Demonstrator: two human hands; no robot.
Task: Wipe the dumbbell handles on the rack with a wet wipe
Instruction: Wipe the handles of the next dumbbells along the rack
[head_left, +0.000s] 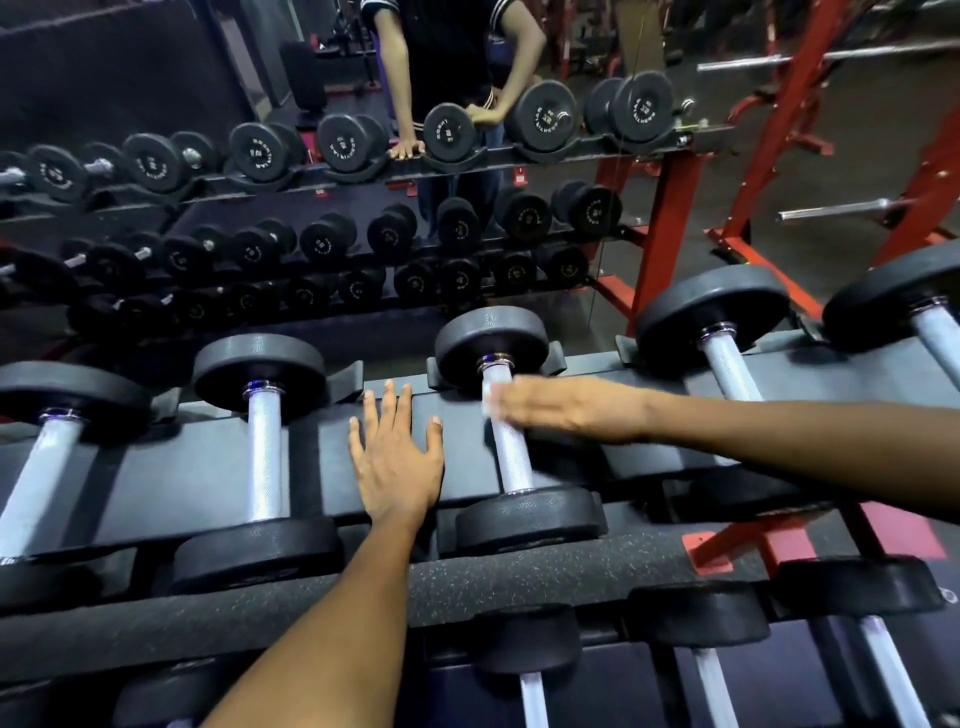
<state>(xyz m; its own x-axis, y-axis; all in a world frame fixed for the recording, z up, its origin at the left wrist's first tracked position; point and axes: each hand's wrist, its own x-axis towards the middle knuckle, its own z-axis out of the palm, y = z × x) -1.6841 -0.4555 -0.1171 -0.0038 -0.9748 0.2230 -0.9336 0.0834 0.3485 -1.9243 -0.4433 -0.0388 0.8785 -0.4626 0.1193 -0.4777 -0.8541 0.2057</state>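
Head view: your left hand (396, 457) lies flat, fingers spread, on the rack (462, 410). Just to its right, your blurry right hand (566, 408) presses a white wipe (491, 402) on a dumbbell handle (511, 457)

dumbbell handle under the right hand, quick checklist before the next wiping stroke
1. Wipe on the handle: ok. A pale wet wipe shows at the fingertips of the right hand, against the dumbbell handle.
2. Right hand's grip on the wipe: cannot tell; the hand is motion-blurred.
3. Bracing: ok. The left hand lies flat, fingers spread, on the rack shelf beside the handle.
4. Dumbbell seated: ok; its far head sits in the cradle.
5. Lower handle wiped: cannot tell.
6. Next handle unobstructed: ok.
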